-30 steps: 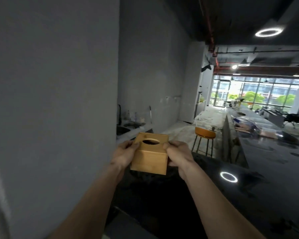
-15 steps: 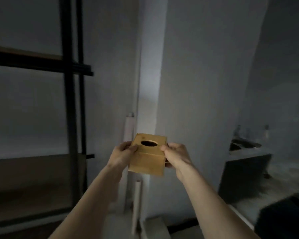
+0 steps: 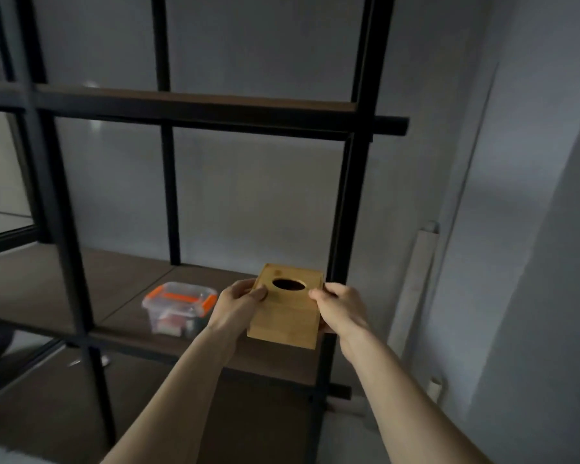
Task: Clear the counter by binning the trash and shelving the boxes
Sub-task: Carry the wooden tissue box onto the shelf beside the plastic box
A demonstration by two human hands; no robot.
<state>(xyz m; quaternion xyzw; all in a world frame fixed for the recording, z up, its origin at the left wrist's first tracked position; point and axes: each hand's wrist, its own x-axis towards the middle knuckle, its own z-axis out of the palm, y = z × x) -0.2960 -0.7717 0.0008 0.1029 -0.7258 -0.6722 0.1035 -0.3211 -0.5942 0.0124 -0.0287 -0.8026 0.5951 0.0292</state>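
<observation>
A wooden tissue box (image 3: 287, 316) with an oval hole in its top is held in front of a black metal shelf unit (image 3: 344, 202). My left hand (image 3: 238, 304) grips its left side and my right hand (image 3: 340, 308) grips its right side. The box hovers at the front right of the middle brown shelf board (image 3: 124, 286), close to the right upright. Whether its base touches the board I cannot tell.
A clear plastic container with orange clips (image 3: 178, 308) stands on the same shelf board, just left of my left hand. Another shelf board (image 3: 195, 102) runs above. A grey wall (image 3: 516, 195) and a white rolled tube (image 3: 416, 289) stand to the right.
My view has swung left from the counter and wall to the shelf unit. Both hands have carried the wooden box up to the middle shelf, keeping the same grip.
</observation>
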